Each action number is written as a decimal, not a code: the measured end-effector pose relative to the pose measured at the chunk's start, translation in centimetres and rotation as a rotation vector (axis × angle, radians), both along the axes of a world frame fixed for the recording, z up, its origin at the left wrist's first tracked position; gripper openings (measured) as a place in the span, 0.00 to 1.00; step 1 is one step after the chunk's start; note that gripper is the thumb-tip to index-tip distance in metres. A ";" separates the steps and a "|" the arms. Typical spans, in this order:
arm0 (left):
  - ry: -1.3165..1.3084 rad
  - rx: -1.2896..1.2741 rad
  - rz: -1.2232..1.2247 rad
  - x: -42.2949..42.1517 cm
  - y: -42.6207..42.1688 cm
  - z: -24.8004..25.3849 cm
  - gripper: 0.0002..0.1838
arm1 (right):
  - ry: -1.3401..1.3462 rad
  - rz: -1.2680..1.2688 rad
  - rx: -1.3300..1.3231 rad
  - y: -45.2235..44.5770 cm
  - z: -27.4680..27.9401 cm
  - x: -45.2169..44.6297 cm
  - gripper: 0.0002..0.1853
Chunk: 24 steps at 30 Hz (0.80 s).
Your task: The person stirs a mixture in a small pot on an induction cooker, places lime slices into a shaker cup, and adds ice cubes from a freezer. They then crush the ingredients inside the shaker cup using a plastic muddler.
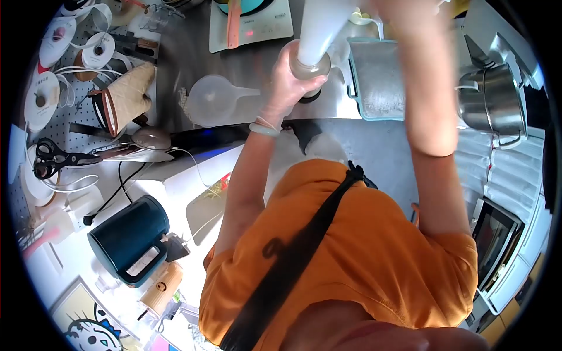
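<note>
My left hand (290,82), with a pale bangle at its wrist, is wrapped round a clear round cup (310,69). A long whitish translucent sleeve, like a plastic bag (321,29), stands down into the cup and runs up out of view. My right hand (410,13) is at the top edge, right of the bag; it is smeared by motion and its fingers do not show. Left of my left hand, a translucent plastic scoop or funnel with a handle (215,100) lies on the steel counter (187,35).
A white cooker plate (257,36) bears a teal pan with an orange handle (233,26). Right of my left hand is a teal-rimmed tray (377,76); further right, a steel pot (497,102). Black scissors (58,159) and a dark kettle (129,240) are at left.
</note>
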<state>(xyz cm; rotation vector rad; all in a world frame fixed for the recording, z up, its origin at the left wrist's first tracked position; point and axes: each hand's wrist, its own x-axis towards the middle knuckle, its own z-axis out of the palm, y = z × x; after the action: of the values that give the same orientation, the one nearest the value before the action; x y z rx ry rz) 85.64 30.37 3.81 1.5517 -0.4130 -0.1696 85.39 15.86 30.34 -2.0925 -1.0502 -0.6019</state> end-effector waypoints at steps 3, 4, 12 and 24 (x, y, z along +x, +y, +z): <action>-0.069 -0.089 0.018 0.4 -0.5 -0.5 0.41 | 0.171 -0.139 0.526 2.5 -12.6 2.6 0.11; -0.115 -0.148 0.014 0.2 -0.1 -0.9 0.41 | 0.166 -0.127 0.533 3.1 -12.0 3.0 0.11; -0.021 -0.047 -0.023 0.0 0.4 -0.2 0.40 | -0.080 -0.021 0.133 0.0 -0.6 -0.7 0.05; -0.139 -0.032 0.006 0.4 0.5 -0.7 0.39 | -0.286 -0.188 0.181 3.7 0.9 -3.0 0.06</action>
<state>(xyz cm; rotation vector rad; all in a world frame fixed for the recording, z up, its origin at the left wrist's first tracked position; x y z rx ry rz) 86.05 30.90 3.10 1.5377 -0.5182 -0.0499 82.40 19.56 31.20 -1.9967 -0.9173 -1.0745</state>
